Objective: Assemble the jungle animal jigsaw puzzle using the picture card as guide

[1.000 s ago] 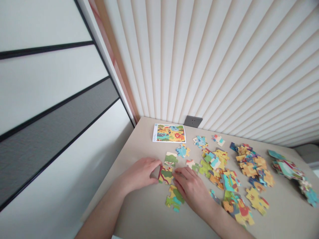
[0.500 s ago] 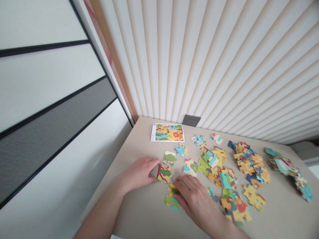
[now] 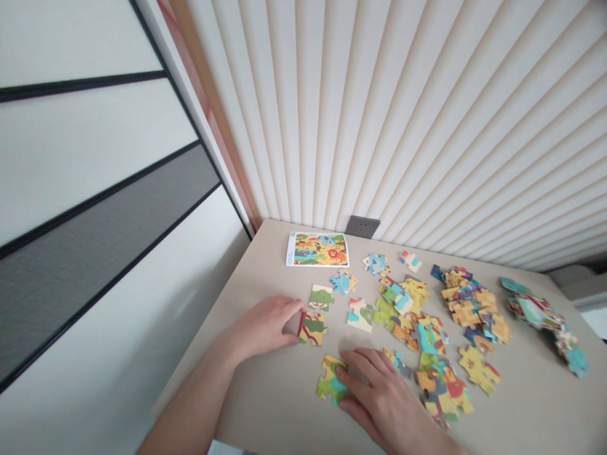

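Note:
My left hand (image 3: 263, 325) has thumb and index finger at the left edge of a yellow, green and dark red puzzle piece (image 3: 313, 328) lying on the table. Directly above it lies a green tree piece (image 3: 322, 297), close against it. Below, my right hand (image 3: 379, 385) rests its fingers on the right side of a yellow-green puzzle piece (image 3: 329, 379), covering part of it. A gap separates this piece from the one at my left hand. A cream, green and red piece (image 3: 360, 315) lies above my right hand, and a blue piece (image 3: 343, 282) farther back.
The picture card (image 3: 318, 249) with the animal scene lies at the back of the table. Loose puzzle pieces spread right: a mixed heap (image 3: 403, 303), an orange heap (image 3: 477, 306) and another pile (image 3: 540, 316). A dark socket (image 3: 363, 227) sits by the ribbed wall (image 3: 360, 114).
My right hand has shifted slightly down and to the right with the yellow-green piece, widening the gap to the piece above. My left hand stays at its piece.

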### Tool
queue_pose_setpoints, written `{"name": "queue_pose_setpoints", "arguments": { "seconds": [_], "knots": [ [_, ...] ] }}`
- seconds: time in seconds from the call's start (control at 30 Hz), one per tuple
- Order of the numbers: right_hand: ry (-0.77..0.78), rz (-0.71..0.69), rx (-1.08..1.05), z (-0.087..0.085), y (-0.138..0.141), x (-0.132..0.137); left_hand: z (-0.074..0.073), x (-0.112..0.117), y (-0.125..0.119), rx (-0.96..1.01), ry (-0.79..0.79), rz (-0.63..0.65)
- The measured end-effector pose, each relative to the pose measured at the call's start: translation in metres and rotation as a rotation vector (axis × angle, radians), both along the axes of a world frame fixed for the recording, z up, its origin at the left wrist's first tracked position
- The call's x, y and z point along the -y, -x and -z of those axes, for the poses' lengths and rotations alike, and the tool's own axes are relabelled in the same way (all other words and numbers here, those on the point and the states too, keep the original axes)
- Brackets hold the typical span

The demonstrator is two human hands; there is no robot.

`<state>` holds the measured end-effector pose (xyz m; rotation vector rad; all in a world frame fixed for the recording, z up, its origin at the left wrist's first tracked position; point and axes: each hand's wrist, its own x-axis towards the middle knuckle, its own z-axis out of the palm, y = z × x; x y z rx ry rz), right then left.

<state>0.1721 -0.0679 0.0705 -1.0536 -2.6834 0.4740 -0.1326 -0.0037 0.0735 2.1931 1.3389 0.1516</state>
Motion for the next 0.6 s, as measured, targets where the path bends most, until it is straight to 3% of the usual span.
{"name": "queue_pose_setpoints", "arguments": {
  "seconds": [0.23, 0.37, 0.47, 0.6],
  "knots": [
    [-0.018, 0.054, -0.071, -0.004, 0.012, -0.018, 0.002, 0.003, -0.011, 0.044, -0.024, 0.065],
    [-0.027, 0.057, -0.069, 0.001, 0.030, -0.029, 0.006, -0.003, -0.014, 0.101, -0.186, -0.026],
    [-0.031, 0.050, -0.049, 0.004, 0.041, -0.038, 0.019, -0.012, -0.020, 0.088, -0.369, -0.117],
    [-0.028, 0.038, -0.034, 0.006, 0.047, -0.048, 0.041, -0.024, -0.025, 0.106, -0.424, -0.086]
  ]
}}
